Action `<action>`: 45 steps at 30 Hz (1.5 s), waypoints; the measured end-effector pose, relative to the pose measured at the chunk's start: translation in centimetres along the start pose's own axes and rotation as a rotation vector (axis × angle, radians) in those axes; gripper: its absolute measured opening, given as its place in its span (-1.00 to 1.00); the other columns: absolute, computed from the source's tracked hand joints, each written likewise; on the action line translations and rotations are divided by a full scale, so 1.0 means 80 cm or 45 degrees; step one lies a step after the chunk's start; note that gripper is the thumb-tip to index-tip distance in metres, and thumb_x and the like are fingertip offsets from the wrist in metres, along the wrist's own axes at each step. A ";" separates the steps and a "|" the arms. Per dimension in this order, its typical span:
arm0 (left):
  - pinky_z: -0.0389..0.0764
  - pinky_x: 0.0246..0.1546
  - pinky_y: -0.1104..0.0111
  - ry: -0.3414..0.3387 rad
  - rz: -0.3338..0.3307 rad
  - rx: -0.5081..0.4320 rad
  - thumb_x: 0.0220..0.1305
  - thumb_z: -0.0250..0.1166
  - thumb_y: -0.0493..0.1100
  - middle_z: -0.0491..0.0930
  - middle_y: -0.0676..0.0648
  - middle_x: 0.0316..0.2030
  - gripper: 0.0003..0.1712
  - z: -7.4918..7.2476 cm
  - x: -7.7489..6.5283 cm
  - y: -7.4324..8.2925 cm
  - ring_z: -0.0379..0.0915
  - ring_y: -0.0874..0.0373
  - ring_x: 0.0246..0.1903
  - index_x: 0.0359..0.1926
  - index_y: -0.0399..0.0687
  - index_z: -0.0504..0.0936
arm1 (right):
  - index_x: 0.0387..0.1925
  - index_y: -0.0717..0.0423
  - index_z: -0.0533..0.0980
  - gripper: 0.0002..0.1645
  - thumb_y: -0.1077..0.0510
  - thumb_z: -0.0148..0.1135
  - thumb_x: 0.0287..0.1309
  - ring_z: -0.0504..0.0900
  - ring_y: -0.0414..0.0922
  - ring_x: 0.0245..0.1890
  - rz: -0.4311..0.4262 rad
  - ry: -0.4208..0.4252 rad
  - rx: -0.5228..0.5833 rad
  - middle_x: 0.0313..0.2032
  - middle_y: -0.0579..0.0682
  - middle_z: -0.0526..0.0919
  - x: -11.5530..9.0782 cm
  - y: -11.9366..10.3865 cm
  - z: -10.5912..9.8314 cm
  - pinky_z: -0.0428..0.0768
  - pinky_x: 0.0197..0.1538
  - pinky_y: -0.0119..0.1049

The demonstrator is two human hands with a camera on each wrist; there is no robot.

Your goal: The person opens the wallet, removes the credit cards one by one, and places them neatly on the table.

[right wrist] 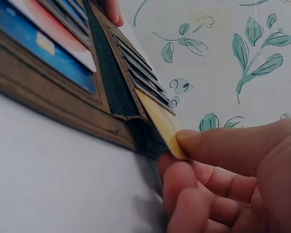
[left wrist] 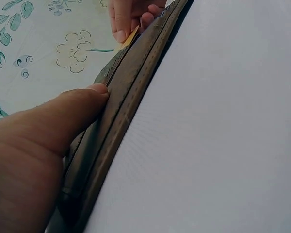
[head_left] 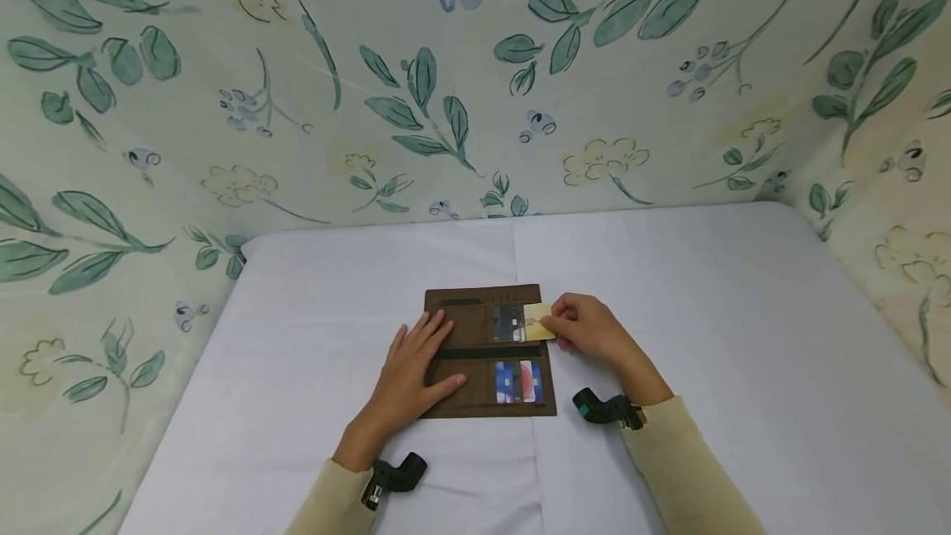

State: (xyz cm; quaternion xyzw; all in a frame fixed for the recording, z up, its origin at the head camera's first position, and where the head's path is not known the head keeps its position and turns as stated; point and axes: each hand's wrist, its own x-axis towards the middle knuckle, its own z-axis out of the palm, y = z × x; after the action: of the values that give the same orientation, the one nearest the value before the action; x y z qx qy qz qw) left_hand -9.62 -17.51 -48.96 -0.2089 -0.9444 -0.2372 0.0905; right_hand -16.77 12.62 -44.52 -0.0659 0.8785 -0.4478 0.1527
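A brown wallet lies unfolded on the white cloth. My left hand rests spread on its left side, fingers fairly straight, thumb on the lower panel. At the wallet's right edge my right hand pinches a gold card between thumb and fingers. In the right wrist view the gold card sits partly in a slot of the upper panel, its outer end sticking out. Dark cards fill the slots beside it. Blue cards and a white-and-red card stand in the lower panel's slots.
White cloth covers the table, with a seam running down its middle. Behind it hangs a floral curtain, which continues at both sides. Each wrist wears a small black camera, the left one and the right one.
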 end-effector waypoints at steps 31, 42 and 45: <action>-0.12 0.40 -0.08 0.003 -0.030 -0.015 0.16 0.29 0.28 0.13 -0.07 0.45 -0.08 0.000 0.000 0.000 -0.08 -0.07 0.45 0.43 -0.04 0.26 | -0.22 0.26 0.55 -0.78 0.14 0.23 0.26 0.53 -0.14 -0.64 0.116 -0.137 0.094 -0.50 0.01 0.68 -0.002 0.009 -0.017 0.57 -0.51 -0.32; -0.12 0.40 -0.08 0.006 -0.034 -0.026 0.17 0.30 0.27 0.14 -0.06 0.44 -0.08 0.000 0.001 0.001 -0.08 -0.06 0.45 0.43 -0.03 0.27 | -0.21 0.30 0.52 -0.77 0.16 0.20 0.27 0.54 -0.13 -0.61 0.116 -0.162 0.144 -0.46 0.06 0.69 -0.004 0.010 -0.027 0.56 -0.51 -0.33; -0.13 0.40 -0.08 0.000 -0.035 -0.025 0.17 0.29 0.28 0.14 -0.06 0.44 -0.09 0.000 0.001 0.000 -0.09 -0.06 0.45 0.43 -0.03 0.26 | -0.20 0.29 0.52 -0.77 0.16 0.20 0.28 0.54 -0.13 -0.60 0.130 -0.163 0.152 -0.46 0.05 0.69 -0.003 0.012 -0.028 0.56 -0.51 -0.33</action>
State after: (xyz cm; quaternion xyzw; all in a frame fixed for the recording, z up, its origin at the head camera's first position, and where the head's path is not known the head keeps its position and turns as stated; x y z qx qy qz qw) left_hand -9.69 -17.45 -48.91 -0.1966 -0.9448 -0.2479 0.0851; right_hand -17.26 14.94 -44.03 -0.0404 0.8409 -0.4859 0.2349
